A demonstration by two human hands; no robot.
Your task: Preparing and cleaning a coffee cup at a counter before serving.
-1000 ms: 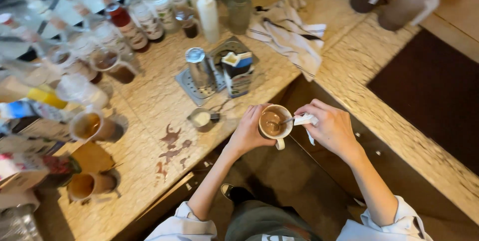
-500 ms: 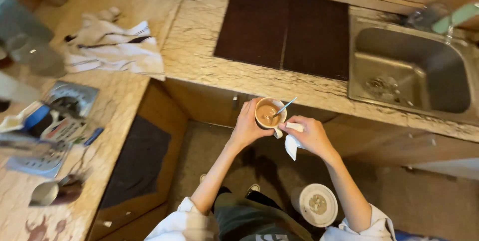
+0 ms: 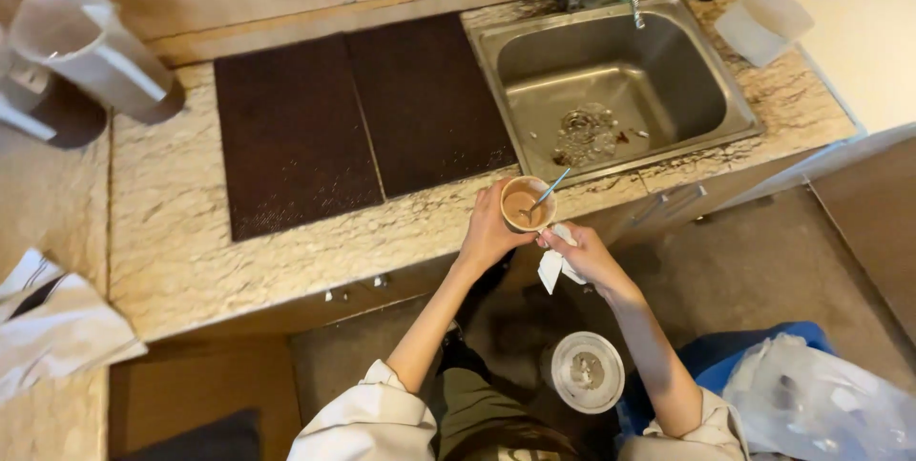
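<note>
My left hand (image 3: 489, 230) grips a small paper cup (image 3: 528, 203) of brown liquid, held over the front edge of the speckled stone counter (image 3: 172, 232). A thin spoon (image 3: 551, 191) stands in the cup, leaning right. Just below and to the right, my right hand (image 3: 584, 256) is closed on a crumpled white paper scrap (image 3: 553, 268), close to the cup's rim. A steel sink (image 3: 611, 89) with food bits at its drain lies right behind the cup.
Two dark ribbed mats (image 3: 353, 117) cover the counter left of the sink. White pitchers (image 3: 91, 46) stand at the far left, a white cloth (image 3: 57, 323) lower left. A round white bin (image 3: 587, 372) and a blue-and-clear bag (image 3: 821, 404) sit on the floor.
The view has swung right from the cluttered counter to the sink. Cup and hands have come to the counter edge in front of the sink; the grips are unchanged.
</note>
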